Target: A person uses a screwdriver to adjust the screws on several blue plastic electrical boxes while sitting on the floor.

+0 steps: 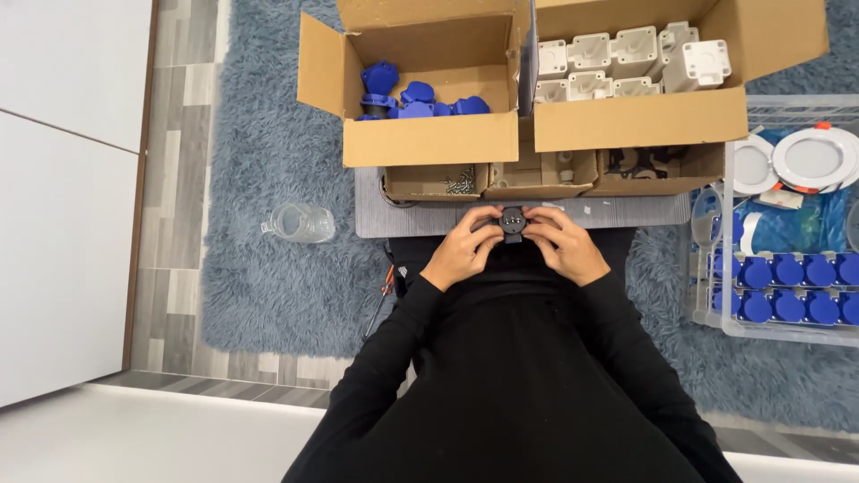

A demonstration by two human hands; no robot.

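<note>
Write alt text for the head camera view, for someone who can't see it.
Both hands, left hand and right hand, hold a small black round part together. Beyond it, cardboard boxes hold blue caps and white housings.

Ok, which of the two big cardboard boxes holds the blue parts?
The left big box, open-topped, holds blue parts; the right one holds white housings.

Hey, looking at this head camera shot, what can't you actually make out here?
- Small black part: fingers of the left hand and right hand cover its sides; too small to tell its kind.
- Three low boxes: the big boxes in front hide most of their contents.
- Clear bin: cut off by the right edge.
- Tool by the left elbow: mostly hidden by the sleeve.
</note>
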